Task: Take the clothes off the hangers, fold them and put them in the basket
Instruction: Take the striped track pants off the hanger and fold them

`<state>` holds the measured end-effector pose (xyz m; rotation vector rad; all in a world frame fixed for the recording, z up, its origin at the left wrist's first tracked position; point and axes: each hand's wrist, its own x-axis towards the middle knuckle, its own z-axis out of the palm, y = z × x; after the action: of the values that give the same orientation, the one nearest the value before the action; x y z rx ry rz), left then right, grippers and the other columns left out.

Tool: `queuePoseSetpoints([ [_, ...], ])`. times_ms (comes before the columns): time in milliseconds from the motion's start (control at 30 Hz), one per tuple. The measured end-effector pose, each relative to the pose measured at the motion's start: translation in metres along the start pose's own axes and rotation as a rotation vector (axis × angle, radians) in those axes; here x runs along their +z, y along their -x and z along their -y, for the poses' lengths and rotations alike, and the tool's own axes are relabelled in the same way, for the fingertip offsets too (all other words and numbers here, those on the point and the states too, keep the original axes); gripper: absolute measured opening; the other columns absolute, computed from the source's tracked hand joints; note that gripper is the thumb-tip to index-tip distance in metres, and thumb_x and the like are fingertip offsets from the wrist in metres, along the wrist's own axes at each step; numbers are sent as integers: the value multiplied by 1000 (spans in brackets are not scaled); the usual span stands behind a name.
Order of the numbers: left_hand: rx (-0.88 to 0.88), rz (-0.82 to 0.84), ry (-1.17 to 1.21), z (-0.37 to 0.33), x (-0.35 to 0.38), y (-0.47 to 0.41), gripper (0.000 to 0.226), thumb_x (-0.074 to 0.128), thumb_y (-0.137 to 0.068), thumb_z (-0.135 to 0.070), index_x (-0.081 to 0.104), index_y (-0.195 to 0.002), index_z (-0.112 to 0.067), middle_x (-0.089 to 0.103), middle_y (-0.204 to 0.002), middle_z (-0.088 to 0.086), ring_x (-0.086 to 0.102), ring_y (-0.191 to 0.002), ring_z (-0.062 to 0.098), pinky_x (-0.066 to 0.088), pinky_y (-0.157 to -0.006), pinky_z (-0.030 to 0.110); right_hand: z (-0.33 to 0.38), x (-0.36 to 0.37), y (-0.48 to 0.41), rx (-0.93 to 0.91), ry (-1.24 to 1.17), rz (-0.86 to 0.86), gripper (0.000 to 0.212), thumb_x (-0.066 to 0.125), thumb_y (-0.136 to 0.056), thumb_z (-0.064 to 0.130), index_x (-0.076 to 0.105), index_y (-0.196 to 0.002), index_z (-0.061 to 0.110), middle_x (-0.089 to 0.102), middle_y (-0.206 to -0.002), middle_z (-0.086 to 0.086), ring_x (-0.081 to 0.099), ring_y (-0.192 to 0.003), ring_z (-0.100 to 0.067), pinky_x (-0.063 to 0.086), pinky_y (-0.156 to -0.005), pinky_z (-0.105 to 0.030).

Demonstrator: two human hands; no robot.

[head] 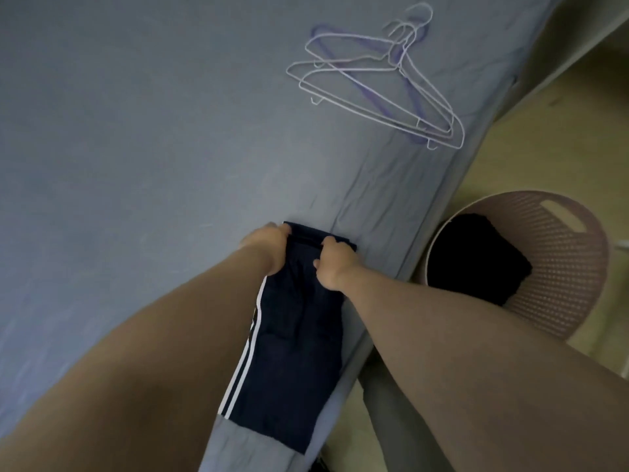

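Trousers [296, 335] lie on bed [136, 131], left hand [269, 248] and right hand [335, 264] gripping far end.

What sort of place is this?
Probably a bedroom: a bed with a grey-blue sheet, empty wire hangers lying on it, and a pinkish woven plastic laundry basket on the floor beside it.

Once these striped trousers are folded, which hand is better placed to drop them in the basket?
Right hand, probably: it grips the trousers on the side nearest the basket, which stands on the floor to its right. The left hand is farther away.
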<state>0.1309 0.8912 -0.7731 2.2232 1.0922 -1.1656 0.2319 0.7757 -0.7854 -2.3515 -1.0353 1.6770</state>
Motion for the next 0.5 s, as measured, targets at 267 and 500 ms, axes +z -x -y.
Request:
queuePoseSetpoints([
  [267, 64, -18, -355, -31, 23, -85, 58, 61, -86, -15, 36, -138, -18, 42, -138, 8, 46, -122, 30, 43, -94, 41, -47, 10, -80, -30, 258, -67, 50, 56, -96, 33, 39, -140, 16, 26, -146, -13, 35, -129, -31, 36, -105, -41],
  [500, 91, 88, -486, -33, 26, -119, 67, 72, -73, -21, 42, -133, -24, 52, -131, 2, 50, -122, 25, 38, -100, 40, -56, 1, -115, 24, 140, 146, 88, 83, -73, 42, 38, -143, 13, 49, -138, -9, 50, -123, -27, 49, -96, -36],
])
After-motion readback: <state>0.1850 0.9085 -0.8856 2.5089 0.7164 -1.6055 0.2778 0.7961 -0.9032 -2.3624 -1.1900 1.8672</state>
